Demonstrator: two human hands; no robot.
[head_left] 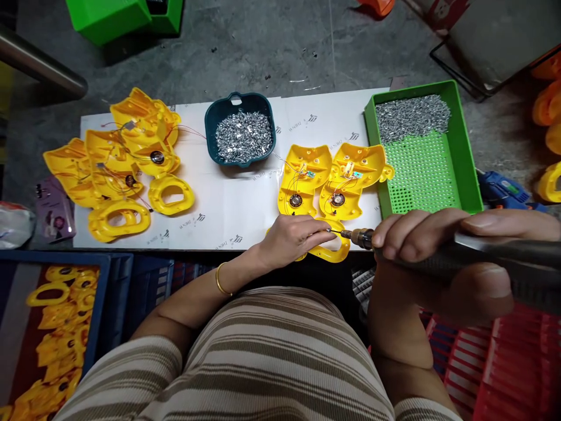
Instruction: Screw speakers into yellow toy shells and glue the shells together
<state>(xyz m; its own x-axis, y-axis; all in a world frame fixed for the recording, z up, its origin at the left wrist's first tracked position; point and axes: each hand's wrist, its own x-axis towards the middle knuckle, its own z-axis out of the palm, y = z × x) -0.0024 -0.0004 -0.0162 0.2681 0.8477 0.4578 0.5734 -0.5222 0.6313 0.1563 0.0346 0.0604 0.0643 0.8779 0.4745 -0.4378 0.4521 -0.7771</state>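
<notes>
My right hand [442,251] is wrapped round a dark power screwdriver [491,251], whose bit points left. At the bit's tip, my left hand [295,238] pinches a tiny metal piece, apparently a screw [328,230]. Just beneath the fingers lies a yellow ring-shaped part [335,252], partly hidden by the left hand. Two yellow shells [307,161] [362,161] with wires, small green boards and round speakers lie side by side on the white sheet beyond my hands.
A dark teal tub [210,140] of small screws stands mid-sheet. At right is a green basket [471,175] with more screws, beside a blue tool [504,188]. More yellow shells [100,152] lie left. A blue crate [103,292] holds yellow parts; a red crate [517,362] is lower right.
</notes>
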